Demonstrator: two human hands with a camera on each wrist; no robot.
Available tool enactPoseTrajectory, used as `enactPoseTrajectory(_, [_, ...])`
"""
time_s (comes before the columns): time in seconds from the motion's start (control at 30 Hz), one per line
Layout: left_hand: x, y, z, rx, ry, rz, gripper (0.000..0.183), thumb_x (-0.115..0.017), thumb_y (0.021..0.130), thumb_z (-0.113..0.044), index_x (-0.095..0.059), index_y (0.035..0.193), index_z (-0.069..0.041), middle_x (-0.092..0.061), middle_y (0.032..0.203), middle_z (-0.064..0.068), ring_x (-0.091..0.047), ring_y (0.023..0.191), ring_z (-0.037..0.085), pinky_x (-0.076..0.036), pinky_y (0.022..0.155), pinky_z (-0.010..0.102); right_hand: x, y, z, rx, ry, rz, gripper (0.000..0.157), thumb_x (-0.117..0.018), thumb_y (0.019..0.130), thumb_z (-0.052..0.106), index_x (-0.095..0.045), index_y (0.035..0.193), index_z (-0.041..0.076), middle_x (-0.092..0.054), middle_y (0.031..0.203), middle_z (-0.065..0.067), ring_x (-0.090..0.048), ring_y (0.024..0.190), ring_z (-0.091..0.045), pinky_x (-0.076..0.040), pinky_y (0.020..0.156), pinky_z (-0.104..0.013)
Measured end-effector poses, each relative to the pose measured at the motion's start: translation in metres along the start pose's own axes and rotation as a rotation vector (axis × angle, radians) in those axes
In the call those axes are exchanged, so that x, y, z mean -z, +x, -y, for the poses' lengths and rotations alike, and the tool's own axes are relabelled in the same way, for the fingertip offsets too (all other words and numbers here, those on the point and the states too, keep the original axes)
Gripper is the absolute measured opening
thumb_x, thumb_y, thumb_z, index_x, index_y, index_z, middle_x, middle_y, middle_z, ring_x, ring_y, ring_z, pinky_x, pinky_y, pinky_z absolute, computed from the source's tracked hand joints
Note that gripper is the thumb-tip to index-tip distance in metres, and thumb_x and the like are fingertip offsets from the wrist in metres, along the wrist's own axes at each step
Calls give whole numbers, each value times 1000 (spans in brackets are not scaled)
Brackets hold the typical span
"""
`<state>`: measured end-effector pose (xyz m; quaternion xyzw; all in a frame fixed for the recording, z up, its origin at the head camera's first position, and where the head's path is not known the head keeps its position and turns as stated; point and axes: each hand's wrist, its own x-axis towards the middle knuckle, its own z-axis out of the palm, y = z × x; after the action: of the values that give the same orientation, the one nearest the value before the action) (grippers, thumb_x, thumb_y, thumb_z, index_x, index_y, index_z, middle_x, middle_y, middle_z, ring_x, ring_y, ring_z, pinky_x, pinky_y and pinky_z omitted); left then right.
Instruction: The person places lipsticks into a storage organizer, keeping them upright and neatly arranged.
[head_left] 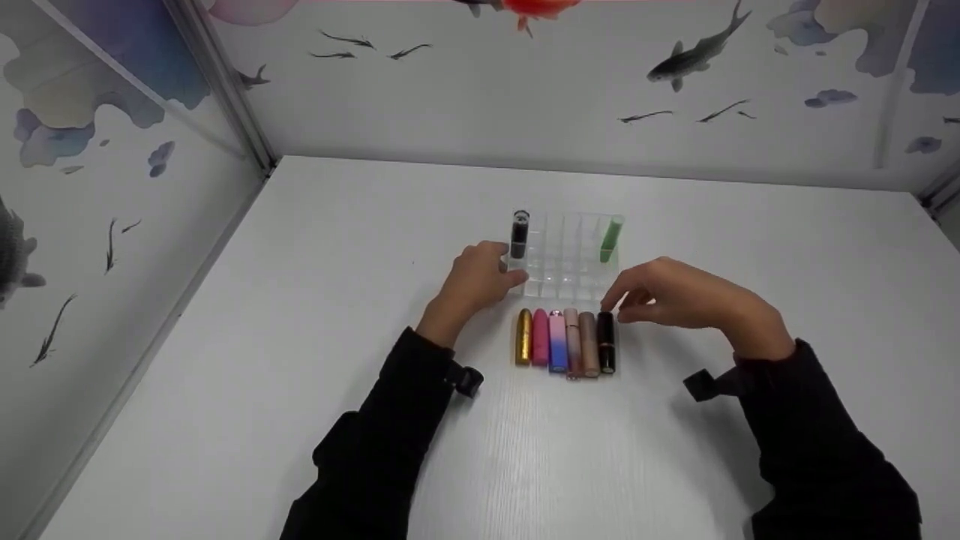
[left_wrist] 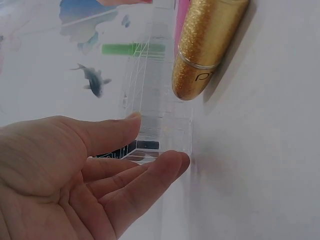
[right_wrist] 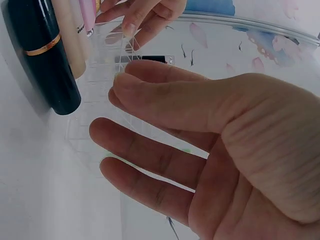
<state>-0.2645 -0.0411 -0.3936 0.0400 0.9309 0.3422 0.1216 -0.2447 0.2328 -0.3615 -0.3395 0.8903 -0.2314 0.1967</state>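
A clear compartmented lipstick organizer (head_left: 562,281) sits on the table, with a dark tube (head_left: 519,236) in its back left slot and a green tube (head_left: 611,238) at its back right. My left hand (head_left: 476,276) holds the organizer's left side between thumb and fingers. Beside the front right corner hovers my right hand (head_left: 679,296), fingers loosely bent and spread, nothing held. Its fingertips are close over the top of a black lipstick (right_wrist: 42,55) with a gold band. That lipstick ends a row with a gold lipstick (left_wrist: 210,45), a pink one (head_left: 541,337) and several other tubes.
Left of the black lipstick lie a brownish tube (head_left: 589,345), a slim pinkish lip gloss (head_left: 573,330) and a pink-to-blue tube (head_left: 557,341). The white table (head_left: 337,247) meets printed panels (head_left: 465,112) at the back and left.
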Motion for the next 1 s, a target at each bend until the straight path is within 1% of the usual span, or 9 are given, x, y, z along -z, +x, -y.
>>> enactPoseTrajectory(0.13, [0,-1,0,7,-7,-4,55,-69,99,-29,-53,144,-2,-68,122,15,-63,100,22,-54,84,34,-5,4,-2,3,9,49,27,-70,92,-4,-75,114,8,-73,111,-3,-70,103,-23,-54,92,-48])
enactPoseTrajectory(0.23, [0,-1,0,3,-9,-8,55,-69,99,-29,-54,144,-2,-68,122,14,-63,99,21,-54,84,34,-8,6,-5,17,4,70,30,-69,91,-7,-75,116,9,-73,113,-3,-69,105,-25,-53,94,-49])
enactPoseTrajectory(0.33, [-1,-1,1,-14,4,-13,49,-69,98,-29,-59,138,-2,-69,115,13,-61,92,20,-53,78,31,-10,8,-7,32,2,80,32,-69,90,-9,-76,116,9,-73,113,-2,-69,105,-24,-53,94,-50])
enactPoseTrajectory(0.47, [-2,-1,1,-35,23,-24,38,-69,98,-29,-65,125,-2,-69,105,12,-58,83,19,-48,69,29,-12,10,-11,49,3,84,35,-69,89,-12,-76,115,10,-73,110,-1,-69,103,-21,-54,93,-47])
enactPoseTrajectory(0.77, [-2,0,1,-23,10,-22,35,-70,98,-29,-65,121,-3,-69,103,11,-57,81,18,-46,67,27,-16,12,-14,51,-23,86,35,-69,86,-16,-79,106,10,-74,101,2,-68,94,-17,-56,89,-45])
enactPoseTrajectory(0.87, [-2,0,2,-25,17,-24,35,-69,98,-29,-66,121,-3,-69,101,10,-57,80,18,-45,65,27,-16,12,-13,42,-30,86,35,-69,86,-17,-79,105,10,-74,100,2,-68,94,-17,-56,89,-45])
enactPoseTrajectory(1.0, [-1,0,1,-21,11,-24,37,-69,99,-29,-65,123,-2,-69,104,11,-58,81,18,-47,66,28,-15,11,-11,-8,-47,91,35,-70,86,-15,-79,103,13,-73,97,4,-67,92,-16,-56,89,-44])
